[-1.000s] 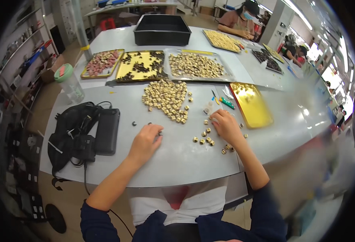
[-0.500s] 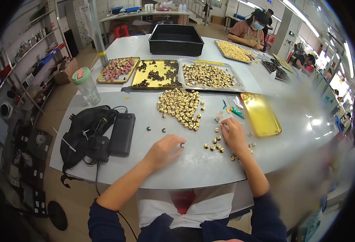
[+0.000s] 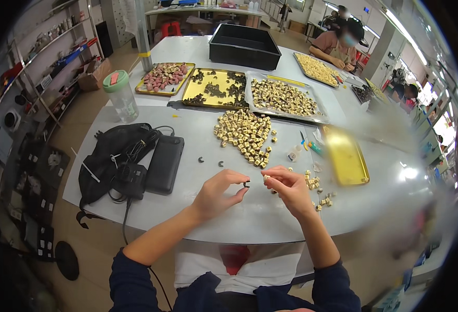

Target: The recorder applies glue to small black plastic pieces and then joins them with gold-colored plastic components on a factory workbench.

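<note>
My left hand [image 3: 216,195] pinches a small dark C-shaped piece [image 3: 246,184] between thumb and fingertips. Close by on its right, my right hand [image 3: 290,191] grips a small pale-gold cube [image 3: 266,178] in its fingertips. A short gap separates the two pieces. Beyond the hands lies a heap of gold-and-dark cubes [image 3: 243,136]. Two more dark C-shaped pieces [image 3: 220,164] rest on the table left of the heap. Several loose cubes [image 3: 312,181] are scattered by my right hand, which partly covers some. A small clear bottle [image 3: 294,153] and a green tube [image 3: 316,149] lie just beyond.
Behind the heap are trays of pink-and-gold pieces [image 3: 161,78], dark pieces [image 3: 216,87] and cubes [image 3: 283,97], then a black bin [image 3: 244,54]. A gold tray [image 3: 347,158] is at right. At left are a lidded bottle [image 3: 121,99], black power bank [image 3: 164,164] and black bag [image 3: 109,156].
My right hand has moved left from among the loose cubes and now holds a cube. My left hand, still with the dark piece, has come closer to it. The whole view has shifted slightly.
</note>
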Tool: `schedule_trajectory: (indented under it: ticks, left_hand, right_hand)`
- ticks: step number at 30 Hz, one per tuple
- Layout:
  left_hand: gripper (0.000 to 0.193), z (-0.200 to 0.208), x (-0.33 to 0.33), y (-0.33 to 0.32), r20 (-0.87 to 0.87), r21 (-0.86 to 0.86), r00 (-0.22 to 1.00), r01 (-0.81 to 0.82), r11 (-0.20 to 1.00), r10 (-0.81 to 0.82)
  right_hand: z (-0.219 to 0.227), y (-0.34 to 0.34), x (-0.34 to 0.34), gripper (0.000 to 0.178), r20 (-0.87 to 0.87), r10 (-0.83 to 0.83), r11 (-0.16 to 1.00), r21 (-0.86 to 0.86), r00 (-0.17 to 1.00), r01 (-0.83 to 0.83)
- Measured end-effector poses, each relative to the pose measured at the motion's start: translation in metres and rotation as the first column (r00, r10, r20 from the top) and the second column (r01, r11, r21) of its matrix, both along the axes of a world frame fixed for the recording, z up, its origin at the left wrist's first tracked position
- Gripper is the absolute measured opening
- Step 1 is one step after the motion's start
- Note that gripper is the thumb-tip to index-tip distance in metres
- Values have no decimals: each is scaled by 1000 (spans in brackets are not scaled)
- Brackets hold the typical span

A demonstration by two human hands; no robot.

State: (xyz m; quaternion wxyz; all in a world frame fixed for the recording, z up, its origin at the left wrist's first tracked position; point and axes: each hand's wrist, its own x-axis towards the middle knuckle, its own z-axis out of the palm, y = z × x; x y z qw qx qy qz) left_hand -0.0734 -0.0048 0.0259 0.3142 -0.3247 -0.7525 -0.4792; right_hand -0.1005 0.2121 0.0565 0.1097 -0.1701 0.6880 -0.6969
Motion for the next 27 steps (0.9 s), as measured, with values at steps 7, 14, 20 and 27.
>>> schedule_trajectory:
  ticks: [7, 14, 20, 27]
  left_hand:
    - [42, 0, 7, 0, 24, 66, 999, -38, 997, 37]
    - [43, 0, -1, -1, 87, 71, 990, -114, 991, 108]
    - [43, -5, -4, 0, 90, 70, 995, -42, 997, 36]
    - [41, -7, -1, 2, 103, 45, 994, -39, 998, 35]
  right_hand:
    - [-6, -16, -2, 23, 123, 15, 992, -124, 992, 0]
    - [-25, -17, -12, 17, 253, 8, 987, -157, 968, 32]
    - [-26, -20, -12, 19, 238, 33, 969, -247, 971, 27]
    - [-27, -19, -6, 21, 267, 131, 972, -223, 955, -71]
